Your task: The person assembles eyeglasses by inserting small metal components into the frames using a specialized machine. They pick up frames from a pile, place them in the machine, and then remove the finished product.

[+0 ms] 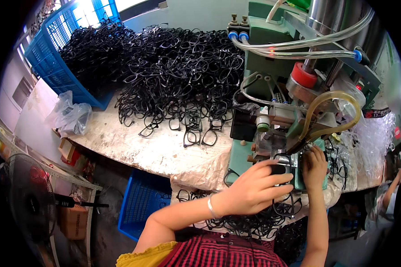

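Observation:
My left hand [257,188] is in front of the bench machine, its fingers curled around a black eyeglass frame [276,208] whose thin rim hangs below them. A dark block [278,169] shows between thumb and forefinger; I cannot tell whether it belongs to the machine. My right hand [314,168] is at the right of the machine's working area, fingertips bent together beneath the tool head. What they pinch is hidden. The green machine [240,156] has a metal fixture [292,162] between my hands. More black frames [249,223] lie at my lap.
A large heap of black eyeglass frames [178,66] covers the back of the worktable [120,138], spilling from a tipped blue crate [53,66]. Another blue crate [140,200] stands below the table's edge. Clear hoses [298,49] cross the machine. A fan [31,200] stands at left.

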Demonstrator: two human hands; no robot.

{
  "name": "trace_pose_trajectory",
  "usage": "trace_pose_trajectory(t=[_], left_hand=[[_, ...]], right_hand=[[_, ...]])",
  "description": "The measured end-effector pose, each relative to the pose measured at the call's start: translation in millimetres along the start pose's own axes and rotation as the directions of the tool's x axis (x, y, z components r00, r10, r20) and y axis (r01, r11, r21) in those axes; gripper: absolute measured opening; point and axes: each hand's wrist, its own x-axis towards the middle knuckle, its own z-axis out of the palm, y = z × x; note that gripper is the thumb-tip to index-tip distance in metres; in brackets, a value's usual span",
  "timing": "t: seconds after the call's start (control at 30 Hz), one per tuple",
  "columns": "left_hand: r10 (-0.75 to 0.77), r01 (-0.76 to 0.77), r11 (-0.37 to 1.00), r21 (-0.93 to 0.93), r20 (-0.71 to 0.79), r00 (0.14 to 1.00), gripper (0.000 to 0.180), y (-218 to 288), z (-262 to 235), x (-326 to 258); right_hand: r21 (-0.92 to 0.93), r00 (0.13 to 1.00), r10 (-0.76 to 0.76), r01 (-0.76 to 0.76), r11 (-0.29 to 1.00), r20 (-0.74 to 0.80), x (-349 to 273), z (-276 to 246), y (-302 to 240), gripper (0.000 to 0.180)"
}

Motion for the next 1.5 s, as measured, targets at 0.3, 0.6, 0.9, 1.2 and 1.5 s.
trace_pose_trajectory(t=[0.3, 0.6, 0.9, 1.2, 1.5], left_hand=[[-0.398, 0.594, 0.684, 0.423, -0.466, 0.791, 0.011, -65.8, -91.6, -57.1], [-0.737, 0.666, 0.373, 0.646, -0.229, 0.636, 0.028, -175.9, -17.4, -74.7], [-0.900, 0.864, 0.417, -0.282, -0.261, 0.349, 0.014, -180.9, -120.5, -146.3], [-0.803, 0.513, 0.595, -0.619, -0.487, 0.344, 0.016, -150.4, -106.4, -67.6], [-0.751, 0.191, 0.584, -0.789, -0.435, 0.496, 0.008, -58.8, -49.0, -38.2]], right_hand=[[0.876, 0.551, 0.834, -0.416, 0.243, 0.030, -47.9, 5.9, 23.1, 0.019], [0.749, 0.728, 0.677, -0.505, 0.428, 0.104, -5.3, 12.8, -14.4, 0.017], [0.496, 0.705, 0.695, -0.557, 0.666, -0.142, -99.6, -51.1, 6.1, 0.012], [0.783, 0.919, 0.393, -0.272, 0.559, 0.039, 30.6, -30.6, -77.3, 0.016], [0.959, 0.863, 0.482, -0.247, 0.139, 0.152, 32.4, -20.9, -105.6, 0.040]])
